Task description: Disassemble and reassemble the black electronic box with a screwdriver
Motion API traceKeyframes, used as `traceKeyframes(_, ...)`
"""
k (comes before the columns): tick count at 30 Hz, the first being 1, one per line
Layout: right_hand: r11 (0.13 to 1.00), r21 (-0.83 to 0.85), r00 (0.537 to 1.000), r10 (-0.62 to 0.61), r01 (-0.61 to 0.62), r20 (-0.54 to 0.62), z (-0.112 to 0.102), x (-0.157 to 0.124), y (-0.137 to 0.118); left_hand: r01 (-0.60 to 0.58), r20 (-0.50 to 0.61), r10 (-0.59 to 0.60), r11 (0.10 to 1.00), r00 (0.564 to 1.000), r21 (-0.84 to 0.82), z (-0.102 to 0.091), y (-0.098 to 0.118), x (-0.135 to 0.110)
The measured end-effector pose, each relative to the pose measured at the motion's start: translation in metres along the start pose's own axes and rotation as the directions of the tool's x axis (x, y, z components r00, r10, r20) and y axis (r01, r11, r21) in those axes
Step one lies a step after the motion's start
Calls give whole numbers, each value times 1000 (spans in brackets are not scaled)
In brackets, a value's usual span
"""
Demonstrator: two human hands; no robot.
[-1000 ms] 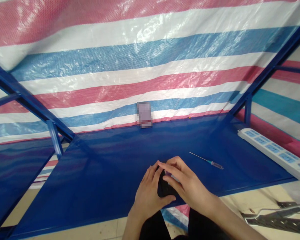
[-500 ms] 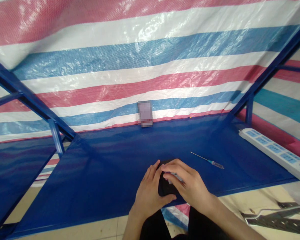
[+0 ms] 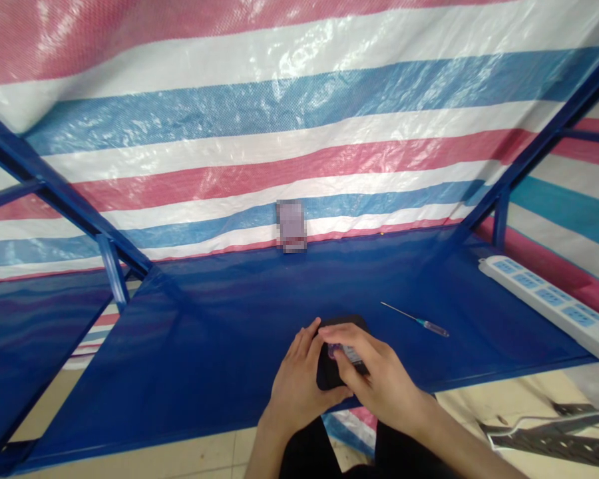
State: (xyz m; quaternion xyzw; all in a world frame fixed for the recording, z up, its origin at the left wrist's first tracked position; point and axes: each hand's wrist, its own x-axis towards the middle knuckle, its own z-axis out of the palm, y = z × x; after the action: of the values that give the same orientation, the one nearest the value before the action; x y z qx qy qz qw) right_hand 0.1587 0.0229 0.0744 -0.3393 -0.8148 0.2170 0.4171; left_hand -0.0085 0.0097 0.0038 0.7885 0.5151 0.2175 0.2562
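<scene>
A black, flat box with rounded corners (image 3: 329, 377) lies at the front of the blue table, with a pale printed label (image 3: 351, 354) on its top. My left hand (image 3: 298, 376) grips the box's left side, fingers along the far left corner and thumb at the near edge. Over the top, my right hand (image 3: 379, 372) has its index finger and thumb bent toward each other around a small purple patch (image 3: 333, 350) beside the label. Whether they pinch anything is too small to tell. A screwdriver with a clear handle (image 3: 432, 326) rests to the right.
The blue table (image 3: 219, 332) has a front edge close to my legs. A white power strip (image 3: 549, 299) runs along its right side. At the back, a small blurred rectangular thing (image 3: 291, 226) stands against the striped sheet (image 3: 229, 159). Blue frame posts (image 3: 112, 266) rise at both sides.
My right hand's fingers have shifted slightly on the box top, uncovering the purple patch and more of the box's far right corner. My left hand keeps its grip.
</scene>
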Motion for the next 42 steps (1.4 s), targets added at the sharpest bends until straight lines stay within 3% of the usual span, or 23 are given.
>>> traceKeyframes(11,999,-40,989,0,-5,-145,-11,-6,5,56,32,-57,998,998,31,-5,6,3)
traceKeyframes(19,998,-68,988,-23,13,-150,-11,-7,3,64,51,-66,997,997,43,-4,5,3)
traceKeyframes(24,988,-150,975,-5,-29,-223,-27,-16,12,72,63,-75,996,995,49,-6,6,3)
traceKeyframes(27,965,-205,934,85,-163,-346,-42,-29,28,92,79,-95,995,992,44,-8,7,3)
traceKeyframes(31,918,-115,778,250,-380,-576,-59,-51,60,122,95,-124,992,988,18,-9,8,2)
traceKeyframes(34,888,-100,725,297,-449,-621,-64,-67,82,135,96,-135,991,986,3,-9,8,2)
traceKeyframes(37,865,-149,740,308,-480,-598,-64,-79,93,148,98,-147,989,984,-3,-9,8,1)
traceKeyframes(42,819,-316,820,288,-478,-495,-58,-87,99,175,91,-175,984,980,-2,-11,10,3)
